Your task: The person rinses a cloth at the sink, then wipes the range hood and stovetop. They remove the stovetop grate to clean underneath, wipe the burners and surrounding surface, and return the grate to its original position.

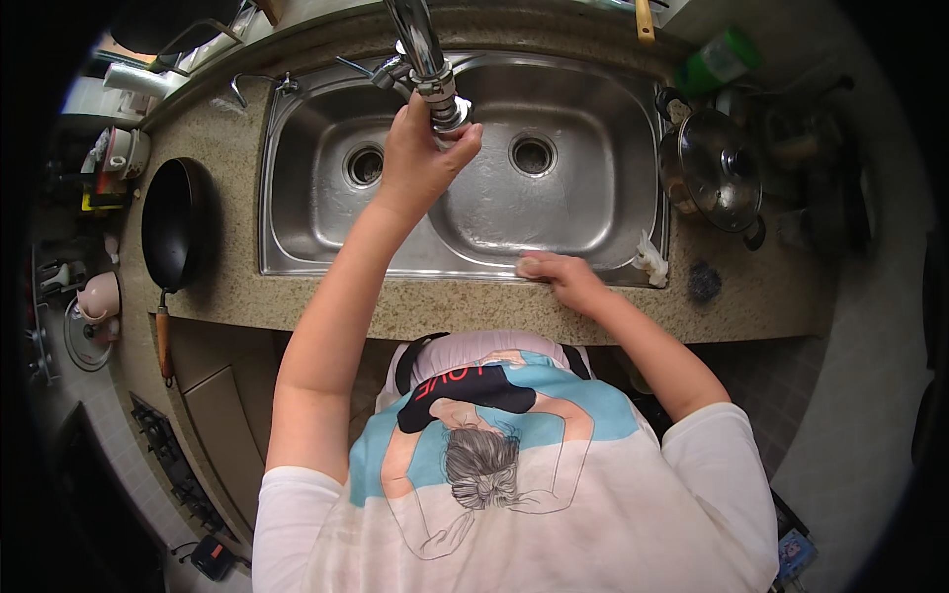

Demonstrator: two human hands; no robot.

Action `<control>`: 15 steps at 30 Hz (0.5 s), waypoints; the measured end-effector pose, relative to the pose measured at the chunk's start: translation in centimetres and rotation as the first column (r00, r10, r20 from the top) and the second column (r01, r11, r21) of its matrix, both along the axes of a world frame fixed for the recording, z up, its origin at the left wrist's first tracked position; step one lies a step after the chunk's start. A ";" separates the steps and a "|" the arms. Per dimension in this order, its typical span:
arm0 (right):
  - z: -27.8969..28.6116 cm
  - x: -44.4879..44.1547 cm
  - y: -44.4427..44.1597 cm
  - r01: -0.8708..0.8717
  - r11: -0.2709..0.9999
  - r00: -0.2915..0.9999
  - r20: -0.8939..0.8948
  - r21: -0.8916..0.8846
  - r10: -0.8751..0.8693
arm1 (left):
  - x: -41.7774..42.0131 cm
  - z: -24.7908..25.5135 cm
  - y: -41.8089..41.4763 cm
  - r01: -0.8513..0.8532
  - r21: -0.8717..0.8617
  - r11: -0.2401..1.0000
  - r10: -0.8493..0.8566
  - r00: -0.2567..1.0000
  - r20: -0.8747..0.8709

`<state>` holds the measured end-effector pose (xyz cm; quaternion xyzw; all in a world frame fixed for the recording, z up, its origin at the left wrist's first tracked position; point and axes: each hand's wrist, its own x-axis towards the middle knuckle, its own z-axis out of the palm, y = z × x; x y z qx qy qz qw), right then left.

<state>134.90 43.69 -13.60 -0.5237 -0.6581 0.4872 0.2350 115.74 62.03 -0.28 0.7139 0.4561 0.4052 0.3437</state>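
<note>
My left hand (426, 159) is raised over the double-bowl stainless steel sink (519, 215). Its fingers curl around the lower end of the chrome faucet (442, 100), and the thumb side faces right. Down at the sink's front rim, my right hand (567, 280) rests with its fingers pointing left. A small pale patch shows at those fingertips; whether it is a held thing or the thumb is unclear. Both bowls hold no dishes, and their drains (532, 154) are visible. A crumpled white cloth (651, 259) lies over the front right corner of the sink.
Left of the sink, a black frying pan (174, 222) rests on the stone counter (460, 304), its wooden handle past the edge. To the right stand a glass-lidded pot (715, 170), a dark scouring pad (704, 280) and a green container (718, 61). A small tap (288, 85) sits behind.
</note>
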 end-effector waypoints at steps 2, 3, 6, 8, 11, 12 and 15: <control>-1.2 3.2 0.2 0.138 0.978 0.977 0.181 -0.155 -0.109 | 0.2 0.2 0.5 0.019 0.018 1.000 -0.019 1.000 0.005; -3.1 4.2 1.2 0.180 0.971 0.928 0.354 -0.156 -0.116 | 0.5 0.5 0.7 0.035 0.030 0.999 -0.035 0.999 0.005; -5.2 3.5 4.3 0.225 0.906 0.948 0.294 -0.358 -0.119 | 1.4 0.9 0.7 0.041 0.024 0.999 -0.043 0.997 0.070; -2.0 0.5 6.7 0.302 0.787 0.952 0.126 -0.538 -0.279 | 1.3 0.1 0.2 0.048 0.052 0.997 -0.051 0.997 0.055; -2.1 -3.1 11.0 0.190 0.771 0.803 -0.356 -0.607 -0.478 | 1.0 -0.2 0.3 0.089 0.090 0.992 -0.087 0.996 -0.025; -3.1 -4.0 12.5 0.119 0.789 0.731 -0.485 -0.603 -0.481 | 1.0 -0.2 0.2 0.102 0.096 0.990 -0.099 0.994 -0.040; 0.7 -6.3 15.7 0.126 0.738 0.604 -0.538 -0.663 -0.587 | -0.4 -0.8 -0.3 0.135 0.093 0.987 -0.123 0.985 -0.120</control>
